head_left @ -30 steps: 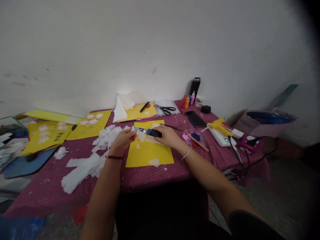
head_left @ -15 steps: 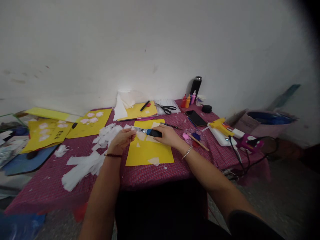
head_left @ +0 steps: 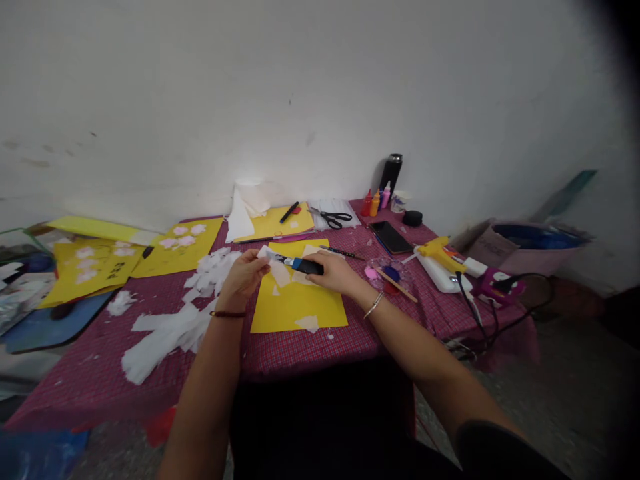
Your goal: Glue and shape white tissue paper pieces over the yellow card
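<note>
The cutter, blue and black in the handle, is gripped in the right hand, fingers closed around it, its blade pointing left at a white paper scrap. The left hand pinches that scrap between thumb and fingertips. Both are held just over the far end of a yellow sheet lying on the checked tablecloth. Just right of the right hand a clear dish holds dabs of pink, blue and red, with a wooden stick laid across it. Farther right, off the table, a pale box holds something blue; what it is I cannot tell.
</note>
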`<state>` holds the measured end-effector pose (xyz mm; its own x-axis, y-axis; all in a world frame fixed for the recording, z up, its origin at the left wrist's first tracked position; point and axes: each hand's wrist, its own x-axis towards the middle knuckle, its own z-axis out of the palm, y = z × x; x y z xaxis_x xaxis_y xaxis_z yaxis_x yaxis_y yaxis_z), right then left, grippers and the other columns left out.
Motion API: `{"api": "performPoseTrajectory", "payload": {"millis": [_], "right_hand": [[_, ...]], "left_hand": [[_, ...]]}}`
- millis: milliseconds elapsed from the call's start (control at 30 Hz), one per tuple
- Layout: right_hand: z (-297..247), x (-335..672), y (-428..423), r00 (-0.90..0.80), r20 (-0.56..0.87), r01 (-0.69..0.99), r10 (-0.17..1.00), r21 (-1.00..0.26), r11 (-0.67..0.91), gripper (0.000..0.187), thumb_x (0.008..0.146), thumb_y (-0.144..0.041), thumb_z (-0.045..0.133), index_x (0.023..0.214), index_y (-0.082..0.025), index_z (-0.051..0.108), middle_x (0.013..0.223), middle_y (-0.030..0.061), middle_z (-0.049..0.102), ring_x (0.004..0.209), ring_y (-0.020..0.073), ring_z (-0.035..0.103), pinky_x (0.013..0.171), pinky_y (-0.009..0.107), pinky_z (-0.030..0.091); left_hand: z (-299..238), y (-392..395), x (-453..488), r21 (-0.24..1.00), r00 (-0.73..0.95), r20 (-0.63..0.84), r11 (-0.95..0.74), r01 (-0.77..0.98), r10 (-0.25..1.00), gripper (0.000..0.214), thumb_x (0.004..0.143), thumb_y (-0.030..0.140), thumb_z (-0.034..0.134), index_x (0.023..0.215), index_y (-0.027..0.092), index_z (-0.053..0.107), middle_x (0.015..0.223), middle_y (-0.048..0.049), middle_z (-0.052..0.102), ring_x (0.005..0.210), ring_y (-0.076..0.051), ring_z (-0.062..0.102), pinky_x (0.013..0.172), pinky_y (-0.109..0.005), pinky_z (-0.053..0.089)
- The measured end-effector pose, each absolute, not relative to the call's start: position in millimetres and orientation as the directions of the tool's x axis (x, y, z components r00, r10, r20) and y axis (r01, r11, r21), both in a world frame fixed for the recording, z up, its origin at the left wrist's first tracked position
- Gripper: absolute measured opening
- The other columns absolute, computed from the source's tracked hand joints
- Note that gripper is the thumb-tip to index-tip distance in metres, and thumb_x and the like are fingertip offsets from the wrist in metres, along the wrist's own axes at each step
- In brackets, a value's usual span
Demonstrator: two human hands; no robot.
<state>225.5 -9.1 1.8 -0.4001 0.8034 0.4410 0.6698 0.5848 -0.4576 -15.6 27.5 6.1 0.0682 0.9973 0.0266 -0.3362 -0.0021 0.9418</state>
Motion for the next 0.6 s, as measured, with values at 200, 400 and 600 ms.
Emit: {"api": "performPoseTrajectory", "payload": {"millis": [200,400,600], "right_hand": [[3.4,223.9,-11.8,-0.385,0.434,0.761,0.815,-0.351,0.546,0.038,0.083,-0.022,0.064,0.12,-0.02,0.064,0.107,0.008,0.066,0.096,0.0203,0.061,0.087,0.032,0.044],[2.9,222.6,-12.6,-0.404,0.433,0.779,0.806,-0.299,0.551,0.038,0.083,-0.023,0.064,0.122,-0.02,0.062,0.107,0.0081,0.066,0.098,0.0212,0.06,0.088,0.032,0.044],[-0.4,217.6,-13.6,-0.392,0.402,0.792,0.828,-0.31,0.526,0.041,0.084,-0.029,0.067,0.124,-0.02,0.061,0.109,0.0091,0.066,0.1,0.0219,0.06,0.088,0.033,0.044]], "left_hand": [[3.6,28.9,-12.3,0.97,-0.012,0.075,-0.075,-0.229,0.997,0.037,0.05,0.021,0.083,0.078,0.016,0.06,0.061,0.0032,0.062,0.053,-0.009,0.056,0.056,-0.021,0.044],[3.4,26.9,-9.9,0.989,0.033,0.064,-0.059,-0.138,0.997,0.039,0.051,0.016,0.078,0.085,0.017,0.058,0.061,0.0032,0.064,0.052,-0.01,0.056,0.054,-0.021,0.041],[2.2,25.4,-5.8,0.995,0.075,0.032,-0.025,-0.101,0.997,0.044,0.048,0.013,0.076,0.088,0.016,0.06,0.068,0.0015,0.067,0.057,-0.012,0.059,0.057,-0.023,0.044]]}}
